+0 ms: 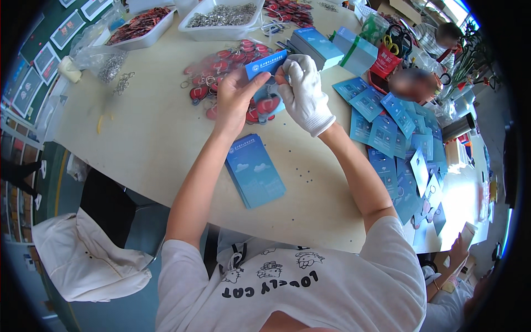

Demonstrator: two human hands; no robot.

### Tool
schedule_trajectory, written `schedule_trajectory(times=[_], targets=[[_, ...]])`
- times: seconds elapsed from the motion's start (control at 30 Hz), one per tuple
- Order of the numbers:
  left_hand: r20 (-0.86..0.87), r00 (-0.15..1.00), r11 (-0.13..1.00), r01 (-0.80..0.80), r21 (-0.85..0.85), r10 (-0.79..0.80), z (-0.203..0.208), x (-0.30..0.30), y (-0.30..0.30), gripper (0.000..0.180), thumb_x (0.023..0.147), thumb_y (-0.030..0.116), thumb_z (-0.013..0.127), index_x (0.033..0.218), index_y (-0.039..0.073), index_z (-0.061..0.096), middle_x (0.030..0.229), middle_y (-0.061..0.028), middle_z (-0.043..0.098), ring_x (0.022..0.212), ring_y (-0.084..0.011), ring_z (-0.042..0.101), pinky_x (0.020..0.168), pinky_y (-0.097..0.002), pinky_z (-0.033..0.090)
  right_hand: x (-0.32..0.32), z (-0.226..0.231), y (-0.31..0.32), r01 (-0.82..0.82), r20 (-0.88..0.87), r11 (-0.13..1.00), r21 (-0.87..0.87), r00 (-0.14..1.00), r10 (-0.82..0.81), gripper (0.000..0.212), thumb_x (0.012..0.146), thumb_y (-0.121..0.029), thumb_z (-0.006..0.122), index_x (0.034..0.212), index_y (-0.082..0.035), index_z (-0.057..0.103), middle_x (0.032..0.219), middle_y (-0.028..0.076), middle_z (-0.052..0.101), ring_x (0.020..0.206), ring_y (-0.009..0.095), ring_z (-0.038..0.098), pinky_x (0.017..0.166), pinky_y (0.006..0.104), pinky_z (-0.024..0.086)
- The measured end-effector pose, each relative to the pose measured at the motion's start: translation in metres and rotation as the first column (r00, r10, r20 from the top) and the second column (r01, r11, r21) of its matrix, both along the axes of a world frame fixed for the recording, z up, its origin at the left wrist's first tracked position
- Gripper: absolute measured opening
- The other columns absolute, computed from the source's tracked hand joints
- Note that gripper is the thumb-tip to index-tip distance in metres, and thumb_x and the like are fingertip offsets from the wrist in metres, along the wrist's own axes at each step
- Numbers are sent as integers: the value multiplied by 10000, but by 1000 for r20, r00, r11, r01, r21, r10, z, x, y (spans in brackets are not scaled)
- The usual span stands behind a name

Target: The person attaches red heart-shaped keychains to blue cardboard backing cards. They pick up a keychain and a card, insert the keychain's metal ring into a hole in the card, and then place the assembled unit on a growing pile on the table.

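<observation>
My bare left hand (236,98) is closed on a blue card (265,65), its thumb pressed along the lower edge. At the card's right end is my right hand (303,91), in a white glove with some fingertips bare. Those fingers are pinched together, and what lies between them is hidden. Just below the card shows a red oval keychain (267,104); whether it hangs from the card I cannot tell. Behind my hands spreads a pile of red keychains (243,53) with metal rings. A neat stack of blue cards (254,171) lies nearer to me.
Tubs of metal rings (221,15) and red pieces (138,30) stand at the back. Stacked blue cards (315,47) sit back right, and loose cards (387,124) cover the right side. Other people are at the right. A chair with a white garment (88,257) stands left.
</observation>
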State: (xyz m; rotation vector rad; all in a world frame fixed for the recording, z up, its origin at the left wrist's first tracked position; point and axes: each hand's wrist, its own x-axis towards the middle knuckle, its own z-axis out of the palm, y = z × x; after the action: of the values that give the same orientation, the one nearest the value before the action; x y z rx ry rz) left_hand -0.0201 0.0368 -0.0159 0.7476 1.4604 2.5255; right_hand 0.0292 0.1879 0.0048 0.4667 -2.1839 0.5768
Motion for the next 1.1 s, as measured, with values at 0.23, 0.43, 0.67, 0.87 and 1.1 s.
schedule_trajectory(times=[0.23,0.43,0.67,0.87,1.1], targets=[[10,997,997,72,0,-72,0,5,-5,232,832,44,696,1056,19,640,996,-39,661,927,-90,601,832,-248,472,3,5,-3,42,-24,993,-110,999,-45,221,727,-20,635,907,-14,507,998,177,511,940,366,498,803,433,430],[77,995,995,63,80,-69,4,8,-5,231,836,14,673,1062,18,631,1011,-48,658,945,-102,598,874,-264,457,13,8,-21,71,105,895,-441,994,-27,383,789,-65,669,1098,-16,447,1013,169,569,858,291,595,726,351,490],[51,997,989,58,136,-65,8,14,0,375,824,-82,615,1159,15,477,1113,-86,596,1027,-160,584,932,-306,454,5,-3,-20,57,245,826,-561,964,101,470,792,-85,658,1190,-2,422,984,204,635,911,308,651,783,352,510],[-45,998,981,32,-192,-42,2,8,-15,405,829,37,678,1179,32,475,1109,-77,586,1027,-163,575,884,-324,474,-4,1,12,73,299,934,-351,954,38,507,767,-143,668,1201,21,465,990,230,633,922,294,650,800,363,509],[-446,866,110,-432,-895,-225,-9,58,-98,470,734,290,793,1013,19,530,971,-101,549,1018,-244,528,828,-362,456,46,59,156,223,802,961,166,536,-263,552,747,-179,619,1255,-7,487,1117,163,613,903,257,624,790,325,506]])
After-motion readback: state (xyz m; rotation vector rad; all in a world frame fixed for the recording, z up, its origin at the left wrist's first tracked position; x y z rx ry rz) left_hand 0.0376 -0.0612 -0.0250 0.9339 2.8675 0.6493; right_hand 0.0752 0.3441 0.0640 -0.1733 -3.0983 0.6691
